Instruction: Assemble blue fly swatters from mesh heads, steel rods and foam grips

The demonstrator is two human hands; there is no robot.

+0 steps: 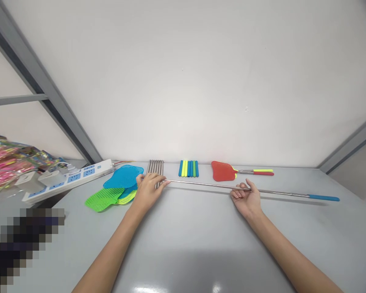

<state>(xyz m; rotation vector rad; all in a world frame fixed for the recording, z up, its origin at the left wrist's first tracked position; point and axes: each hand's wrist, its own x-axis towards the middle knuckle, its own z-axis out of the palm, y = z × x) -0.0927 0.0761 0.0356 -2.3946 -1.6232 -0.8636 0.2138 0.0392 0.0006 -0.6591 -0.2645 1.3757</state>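
The grey tabletop (pixel 186 232) ends at the white wall (pixel 183 81) across the middle of the frame, its surface spreading between and in front of the forearms and on toward the lower right, with a metal post (pixel 51 93) slanting down the upper left. A long metal rod (pixel 198 184) runs from left of centre to the right side, its blue handle (pixel 323 197) pointing right and a thin shadow under it. Behind it, near the wall, stand out a row of short metal rods (pixel 155 166), a row of coloured tubes (pixel 189 168) in blue, yellow and green, and a red swatter (pixel 223 171) that partly covers a yellow one. The left hand hides the lower ends of the short rods; at left of centre the blue swatter head (pixel 122 177) overlaps another blue piece, which lies with a green swatter head (pixel 103 199) and a yellow piece. The power strip (pixel 99 167) carries plugs, the plastic packets (pixel 9 162) are cut off by the left border, and blocky blurring masks the lower left corner. The left hand (pixel 149 189), palm down, pinches the long rod's left end between thumb and fingers; the right hand (pixel 247 199), palm up with fingers curled, loosely holds its middle, both forearms reaching in from the bottom
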